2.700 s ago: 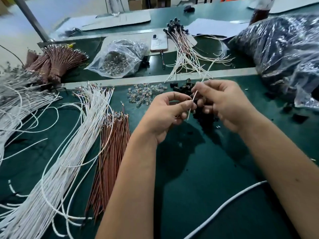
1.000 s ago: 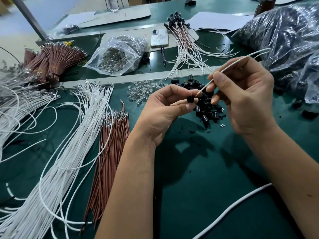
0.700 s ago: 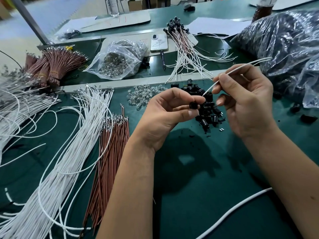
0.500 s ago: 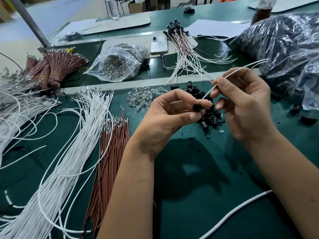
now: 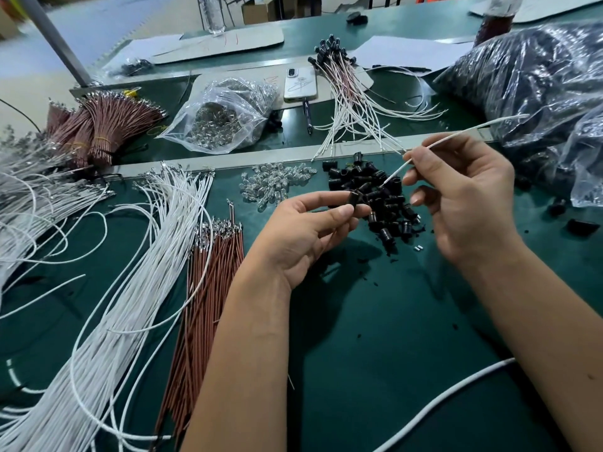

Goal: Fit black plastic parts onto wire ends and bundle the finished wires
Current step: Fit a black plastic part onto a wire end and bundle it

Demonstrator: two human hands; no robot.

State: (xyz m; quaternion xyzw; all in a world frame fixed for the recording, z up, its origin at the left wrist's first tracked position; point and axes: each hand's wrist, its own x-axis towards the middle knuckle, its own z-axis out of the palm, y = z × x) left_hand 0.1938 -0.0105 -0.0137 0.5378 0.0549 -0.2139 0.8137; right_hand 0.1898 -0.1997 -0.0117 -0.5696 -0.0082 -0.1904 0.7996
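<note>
In the head view, the pile of black plastic parts (image 5: 375, 203) on the green table (image 5: 375, 337) serves as the landmark. Just left of it and slightly nearer the camera, the left hand (image 5: 303, 233) pinches one black part (image 5: 354, 198) between thumb and forefinger, the other fingers curled under. Just right of the pile, the right hand (image 5: 463, 197) pinches a single white wire (image 5: 456, 136) between thumb and forefinger; the wire's near end (image 5: 383, 183) hangs over the pile, close to the held part but apart from it, while its far end runs away to the right over the plastic bag (image 5: 538, 76).

Left of the pile lie clear bulbs (image 5: 274, 184), then the loose white wires (image 5: 140, 272) and brown wires (image 5: 208, 288). Beyond the pile, past the table's metal edge, the finished wires (image 5: 346, 102) fan out with black caps already on.

The step in hand looks like threading the wire end into the part. The tip is thin and held well back from its end, so it may bend or miss the opening if pushed off-axis. A light pinch could let the part twist or drop into the pile. The wire's long free tail could also snag on the bag.
</note>
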